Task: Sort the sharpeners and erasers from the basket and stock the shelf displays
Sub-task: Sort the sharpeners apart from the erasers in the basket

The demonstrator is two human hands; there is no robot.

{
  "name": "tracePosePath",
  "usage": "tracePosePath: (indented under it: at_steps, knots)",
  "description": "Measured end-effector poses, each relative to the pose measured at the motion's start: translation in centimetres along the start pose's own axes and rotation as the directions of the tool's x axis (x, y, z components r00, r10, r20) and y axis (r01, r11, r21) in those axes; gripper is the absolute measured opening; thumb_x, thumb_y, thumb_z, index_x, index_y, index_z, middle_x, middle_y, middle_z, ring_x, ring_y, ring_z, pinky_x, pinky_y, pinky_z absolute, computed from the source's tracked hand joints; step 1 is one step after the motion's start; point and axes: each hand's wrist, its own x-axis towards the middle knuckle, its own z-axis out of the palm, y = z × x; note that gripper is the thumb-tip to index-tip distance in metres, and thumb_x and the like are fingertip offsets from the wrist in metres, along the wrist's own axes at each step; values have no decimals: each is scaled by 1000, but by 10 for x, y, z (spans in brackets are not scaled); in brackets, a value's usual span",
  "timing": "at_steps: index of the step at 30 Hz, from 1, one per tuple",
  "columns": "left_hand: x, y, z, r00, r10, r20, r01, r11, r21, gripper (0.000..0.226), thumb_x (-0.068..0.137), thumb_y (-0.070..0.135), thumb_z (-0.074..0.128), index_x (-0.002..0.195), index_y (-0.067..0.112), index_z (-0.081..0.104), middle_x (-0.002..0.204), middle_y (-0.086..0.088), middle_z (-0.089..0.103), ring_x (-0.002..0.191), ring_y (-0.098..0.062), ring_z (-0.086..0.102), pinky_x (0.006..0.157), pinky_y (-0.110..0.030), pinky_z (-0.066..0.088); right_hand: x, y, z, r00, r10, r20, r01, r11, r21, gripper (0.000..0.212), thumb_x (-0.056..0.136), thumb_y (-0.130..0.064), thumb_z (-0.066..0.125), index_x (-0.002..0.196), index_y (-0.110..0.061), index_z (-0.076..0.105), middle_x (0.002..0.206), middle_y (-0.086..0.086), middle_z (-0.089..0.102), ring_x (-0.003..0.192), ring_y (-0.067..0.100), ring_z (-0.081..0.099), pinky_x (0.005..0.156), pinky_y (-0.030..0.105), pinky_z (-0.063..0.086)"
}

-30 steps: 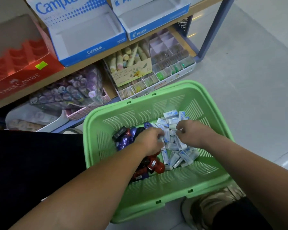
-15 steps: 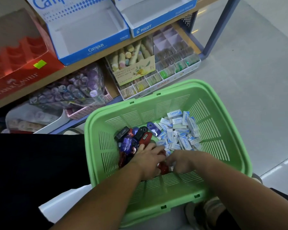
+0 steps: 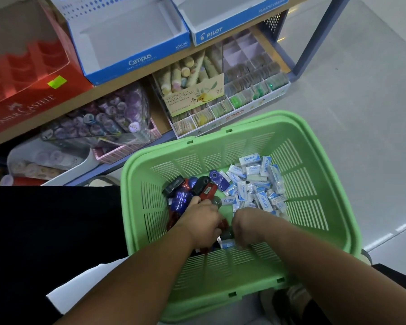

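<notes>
A green basket (image 3: 314, 184) stands on the floor in front of the shelf. Blue, black and red sharpeners (image 3: 197, 186) are heaped in its left half, and white-and-blue Campus erasers (image 3: 256, 184) in its right half. Both my hands reach down into the near part of the pile. My left hand (image 3: 203, 222) curls its fingers into the sharpeners, and red ones show under its palm. My right hand (image 3: 247, 227) is curled just beside it over an eraser and a dark piece; its fingers are hidden. The two hands almost touch.
On the shelf above stand an empty blue Campus display box (image 3: 127, 38), a blue Pilot display box (image 3: 220, 17) and a red Faber-Castell box (image 3: 21, 73). The lower shelf holds hand cream tubes (image 3: 192, 73), a compartment tray (image 3: 251, 73) and a clear tub (image 3: 99, 118).
Both hands have pulled back from the middle of the pile to the basket's near side and come close together. The erasers they covered are now in view.
</notes>
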Motion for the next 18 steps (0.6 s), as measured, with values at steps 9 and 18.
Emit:
tracePosePath:
  at_steps: [9, 18]
  knots:
    - [18, 0, -11, 995, -96, 19, 96, 921, -377, 18, 89, 13, 57, 90, 23, 72, 95, 6, 68, 88, -19, 64, 79, -35, 56, -8, 24, -10, 997, 53, -48, -14, 807, 590, 33, 83, 13, 61, 97, -14, 76, 78, 8, 69, 58, 15, 70, 50, 25, 56]
    - [20, 28, 13, 982, 80, 169, -52, 985, -163, 17, 92, 31, 63, 79, 22, 63, 86, 2, 63, 85, -24, 59, 79, -36, 52, -18, 44, -42, 875, 189, -446, 49, 881, 471, 20, 96, -23, 62, 114, -21, 70, 105, -1, 69, 97, 21, 68, 90, 35, 56]
